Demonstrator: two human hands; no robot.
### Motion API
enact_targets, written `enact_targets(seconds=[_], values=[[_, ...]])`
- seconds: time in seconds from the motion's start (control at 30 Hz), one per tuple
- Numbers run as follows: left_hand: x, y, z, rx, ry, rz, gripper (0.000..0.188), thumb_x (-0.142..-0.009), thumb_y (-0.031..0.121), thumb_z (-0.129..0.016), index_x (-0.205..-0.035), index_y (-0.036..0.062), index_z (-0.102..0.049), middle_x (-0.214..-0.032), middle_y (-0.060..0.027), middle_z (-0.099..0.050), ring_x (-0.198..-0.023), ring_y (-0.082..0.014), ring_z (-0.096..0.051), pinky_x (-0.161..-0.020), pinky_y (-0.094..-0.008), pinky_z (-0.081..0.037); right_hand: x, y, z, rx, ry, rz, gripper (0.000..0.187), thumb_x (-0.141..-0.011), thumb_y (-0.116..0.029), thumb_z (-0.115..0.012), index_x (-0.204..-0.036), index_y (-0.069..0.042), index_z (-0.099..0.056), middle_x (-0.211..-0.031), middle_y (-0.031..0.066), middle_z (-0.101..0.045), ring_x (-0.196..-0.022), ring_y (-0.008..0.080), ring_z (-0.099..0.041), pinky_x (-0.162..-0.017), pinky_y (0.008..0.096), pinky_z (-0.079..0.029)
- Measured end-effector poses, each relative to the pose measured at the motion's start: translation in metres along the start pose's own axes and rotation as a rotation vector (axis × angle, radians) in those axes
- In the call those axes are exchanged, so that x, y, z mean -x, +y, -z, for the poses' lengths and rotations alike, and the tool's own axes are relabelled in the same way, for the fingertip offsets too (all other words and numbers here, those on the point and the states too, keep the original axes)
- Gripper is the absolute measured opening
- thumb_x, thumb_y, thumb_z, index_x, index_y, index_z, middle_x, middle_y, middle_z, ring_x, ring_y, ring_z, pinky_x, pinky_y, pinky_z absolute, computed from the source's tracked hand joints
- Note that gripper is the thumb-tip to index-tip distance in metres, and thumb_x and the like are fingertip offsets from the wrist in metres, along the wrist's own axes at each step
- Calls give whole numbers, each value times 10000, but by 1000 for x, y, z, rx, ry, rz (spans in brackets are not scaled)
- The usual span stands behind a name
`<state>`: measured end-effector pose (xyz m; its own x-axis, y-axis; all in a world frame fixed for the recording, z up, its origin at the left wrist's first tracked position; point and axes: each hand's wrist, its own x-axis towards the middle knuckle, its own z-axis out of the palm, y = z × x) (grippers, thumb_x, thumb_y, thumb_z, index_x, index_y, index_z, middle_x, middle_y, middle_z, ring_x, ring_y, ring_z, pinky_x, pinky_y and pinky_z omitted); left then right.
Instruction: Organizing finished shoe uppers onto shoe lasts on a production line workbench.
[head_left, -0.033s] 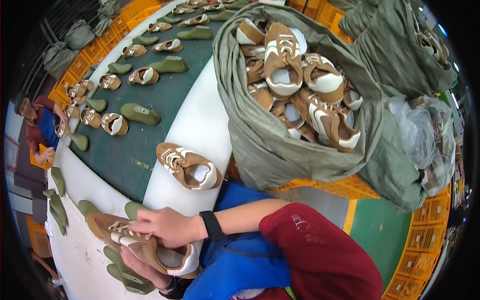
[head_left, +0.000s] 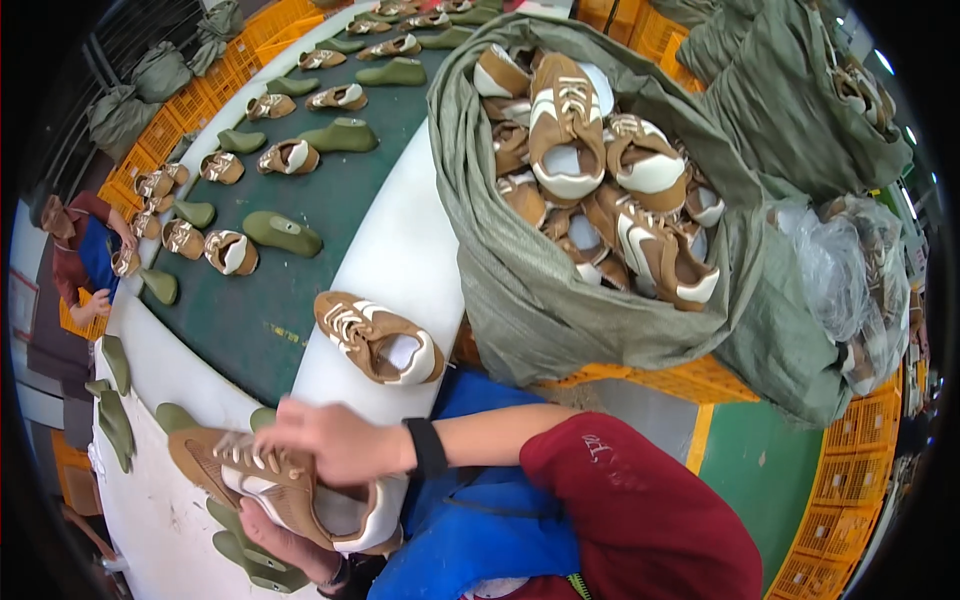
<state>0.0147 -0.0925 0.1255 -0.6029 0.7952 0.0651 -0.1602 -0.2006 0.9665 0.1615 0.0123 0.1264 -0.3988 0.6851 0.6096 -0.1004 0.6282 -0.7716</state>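
Observation:
A brown sneaker [head_left: 298,505] with white stripes and a white heel lies tilted over the near white table, its toe to the upper left. My left hand [head_left: 288,545] grips the shoe from below along its near side; part of the fingers is hidden under it. Over the lacing, my right hand [head_left: 340,440] has its fingers drawn together on the pale shoelace [head_left: 262,452], somewhat blurred. Just beyond, another brown sneaker [head_left: 378,340] rests on the white table edge. Green shoe lasts [head_left: 255,555] lie beside and partly beneath the held shoe.
A grey-green sack [head_left: 590,335] full of brown sneakers stands to the right on orange crates [head_left: 680,380]. Across the green conveyor belt [head_left: 270,310] sit several sneakers and lasts. At the far left a co-worker [head_left: 85,245] has their hands near the belt. Bagged shoes [head_left: 850,290] stand far right.
My right hand has lifted slightly up and away from the laces, which look drawn up toward its fingers. The sneaker and my left hand have barely shifted.

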Motion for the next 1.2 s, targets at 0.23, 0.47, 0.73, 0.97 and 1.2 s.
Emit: enact_targets(seconds=[0.23, 0.47, 0.73, 0.97, 1.2], values=[[-25, -4, 3, -359, -283, 26, 355, -965, 279, -387, -1178, 18, -500, -1144, -81, -546, -1003, -139, -545, -846, -300, -458, -28, 9, 22, 84, 44, -17, 419, -623, 40, -558, -1027, -64, -606, -897, 126, -560, -843, 327, -576, -706, 366, -473], [-15, -20, -21, 604, -500, 453, 677, -932, 544, -351, -1419, 86, -242, -1405, -104, -361, -1283, -240, -369, -1062, -407, -319, -45, -6, 20, 172, -173, -82, 498, -632, 53, -624, -1117, -49, -577, -868, 90, -526, -749, 197, -551, -643, 293, -463], [-28, -13, -25, 977, -578, 282, 580, -936, 475, -365, -1337, 56, -377, -1290, -202, -463, -1180, -324, -483, -965, -479, -430, -45, -28, 36, -202, -235, -219, 446, -718, -16, -698, -1146, -54, -575, -997, 64, -533, -738, 105, -554, -622, 227, -484], [-27, -4, -25, 897, -357, 266, 503, -960, 352, -405, -1345, 33, -349, -1305, -165, -454, -1136, -292, -519, -959, -407, -455, -29, -56, 31, -84, -491, 171, 407, -680, -70, -733, -1070, -44, -617, -1035, 94, -562, -748, 189, -616, -606, 275, -515], [-35, -23, 8, 670, -285, 318, 575, -953, 457, -381, -1356, 48, -349, -1299, -141, -470, -1148, -276, -509, -962, -407, -442, -28, -41, 13, 0, -646, 82, 505, -726, -176, -750, -1180, -58, -563, -1139, 105, -533, -796, 188, -611, -624, 271, -537]])
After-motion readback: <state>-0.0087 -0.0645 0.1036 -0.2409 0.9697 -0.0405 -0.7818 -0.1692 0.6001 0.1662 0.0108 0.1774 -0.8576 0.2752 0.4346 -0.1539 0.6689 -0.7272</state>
